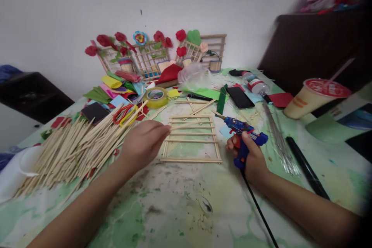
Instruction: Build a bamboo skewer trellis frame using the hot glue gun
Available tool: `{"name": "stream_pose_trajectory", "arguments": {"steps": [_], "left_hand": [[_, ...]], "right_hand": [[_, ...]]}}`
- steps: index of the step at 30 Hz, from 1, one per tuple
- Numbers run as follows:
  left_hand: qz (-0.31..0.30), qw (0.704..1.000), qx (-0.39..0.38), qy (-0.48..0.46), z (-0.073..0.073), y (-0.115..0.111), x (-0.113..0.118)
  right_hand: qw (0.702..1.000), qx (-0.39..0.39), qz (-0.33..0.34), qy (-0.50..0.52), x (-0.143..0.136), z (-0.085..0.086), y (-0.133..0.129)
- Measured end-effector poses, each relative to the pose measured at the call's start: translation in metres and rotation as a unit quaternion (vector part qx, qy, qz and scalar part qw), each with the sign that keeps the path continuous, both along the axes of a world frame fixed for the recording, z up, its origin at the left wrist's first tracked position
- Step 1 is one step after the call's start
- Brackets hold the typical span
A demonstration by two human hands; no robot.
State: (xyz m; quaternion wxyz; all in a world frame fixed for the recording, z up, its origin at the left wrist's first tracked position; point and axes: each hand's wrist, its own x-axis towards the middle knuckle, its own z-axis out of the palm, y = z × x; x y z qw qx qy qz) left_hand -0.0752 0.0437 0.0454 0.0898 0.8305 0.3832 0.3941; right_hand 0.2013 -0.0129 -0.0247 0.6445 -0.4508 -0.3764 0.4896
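Observation:
A frame of thin wooden sticks with several crossbars lies flat on the table in front of me. My left hand is at its left side, fingers pinched around the end of a thin stick that reaches over the upper part of the frame. To the right of the frame, my right hand is wrapped round the handle of a blue glue gun. Its nozzle points left, near the frame's upper right corner. A black cord runs from the handle to the bottom edge.
Loose sticks are heaped at the left, beside scissors and yellow tape. Stick trellises with red flowers lean on the wall. At the right are a phone, metal wires, a bottle and a cup.

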Motion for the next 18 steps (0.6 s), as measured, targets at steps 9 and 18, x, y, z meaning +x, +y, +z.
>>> {"name": "stream_pose_trajectory", "arguments": {"steps": [9,18], "left_hand": [[-0.108,0.971,-0.007,0.212,-0.034,0.008,0.025],[-0.13,0.961,0.031,0.242,-0.036,0.01,0.021]], "right_hand": [[0.998,-0.055,-0.011,-0.013,0.004,0.001,0.001],[0.997,-0.075,0.017,-0.021,0.011,-0.001,0.001]]}}
